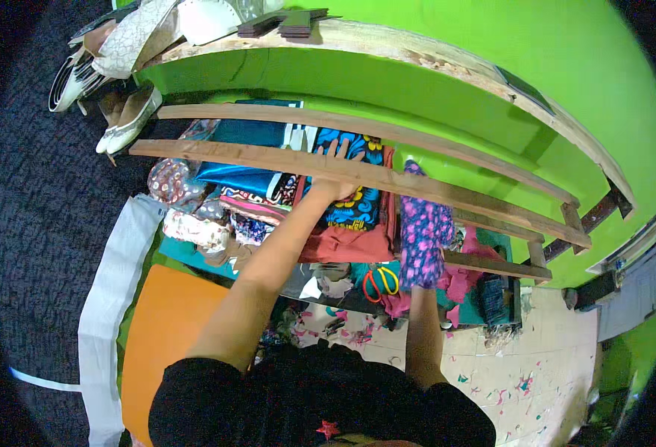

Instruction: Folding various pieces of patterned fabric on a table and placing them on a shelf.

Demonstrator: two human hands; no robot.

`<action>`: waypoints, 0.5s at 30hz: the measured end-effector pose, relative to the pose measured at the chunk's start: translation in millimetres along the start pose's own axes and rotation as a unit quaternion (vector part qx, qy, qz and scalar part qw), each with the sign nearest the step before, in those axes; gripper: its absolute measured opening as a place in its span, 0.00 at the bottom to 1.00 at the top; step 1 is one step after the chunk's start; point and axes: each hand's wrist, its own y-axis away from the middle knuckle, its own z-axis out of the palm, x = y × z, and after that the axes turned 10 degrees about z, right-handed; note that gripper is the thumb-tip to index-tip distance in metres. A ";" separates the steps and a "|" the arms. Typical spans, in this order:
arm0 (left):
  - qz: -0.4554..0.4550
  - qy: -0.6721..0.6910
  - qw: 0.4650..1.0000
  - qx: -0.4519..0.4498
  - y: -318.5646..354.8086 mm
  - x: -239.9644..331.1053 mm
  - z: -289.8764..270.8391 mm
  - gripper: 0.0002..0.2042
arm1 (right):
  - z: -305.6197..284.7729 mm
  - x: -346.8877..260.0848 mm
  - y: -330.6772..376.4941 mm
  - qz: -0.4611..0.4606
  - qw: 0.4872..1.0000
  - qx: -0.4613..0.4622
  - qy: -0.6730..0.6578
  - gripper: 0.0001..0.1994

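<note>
My left hand [335, 188] reaches under a wooden slat [268, 157], which crosses in front of its knuckles. Its fingers are spread over a folded blue cloth with black and yellow flower patterns [354, 212], lying on a coral-red cloth [347, 244]. My right forearm reaches up to a dark blue cloth with pink-purple spots [423, 231]. This cloth covers my right hand, so its fingers are hidden and I cannot tell how it holds the cloth. Scissors with red and yellow handles [380, 284] lie between my two arms.
Folded fabrics, including a shiny blue one [242, 177], are piled left of my left hand. Shoes [130, 119] sit at the upper left. An orange panel [168, 320] is at lower left. Fabric scraps litter the tiled floor [507, 357]. A wooden shelf edge [388, 46] runs above the slats.
</note>
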 end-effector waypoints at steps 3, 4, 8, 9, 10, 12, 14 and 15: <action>-0.006 -0.001 0.999 -0.033 -0.1 -0.2 2.2 0.29 | -6.5 3.7 -2.9 -0.002 0.999 -0.009 -0.032 0.29; -0.007 -0.015 0.999 -0.049 0.1 0.1 2.3 0.30 | -9.4 6.7 -2.6 -0.002 0.999 -0.011 -0.044 0.29; -0.010 -0.023 0.998 -0.065 -5.1 -7.6 9.2 0.31 | -9.5 19.5 -20.7 -0.012 1.000 -0.004 -0.019 0.30; -0.008 -0.023 0.998 -0.065 -6.4 -6.5 9.6 0.31 | -8.3 19.1 -35.4 -0.020 1.000 0.000 0.001 0.30; 0.004 -0.026 0.998 -0.062 -6.3 -4.6 10.3 0.30 | -7.3 14.7 -44.7 -0.029 0.999 0.004 0.022 0.30; 0.012 -0.033 0.998 -0.057 -4.1 -4.6 10.3 0.30 | -5.7 7.3 -63.2 -0.040 0.997 0.007 0.061 0.30; 0.019 -0.045 0.998 -0.050 -0.6 -5.1 13.1 0.31 | -6.2 7.9 -53.1 -0.051 0.994 0.010 0.100 0.30; 0.003 -0.067 0.996 -0.063 0.5 -4.6 10.6 0.34 | -6.2 10.2 -59.2 -0.056 0.991 0.012 0.120 0.30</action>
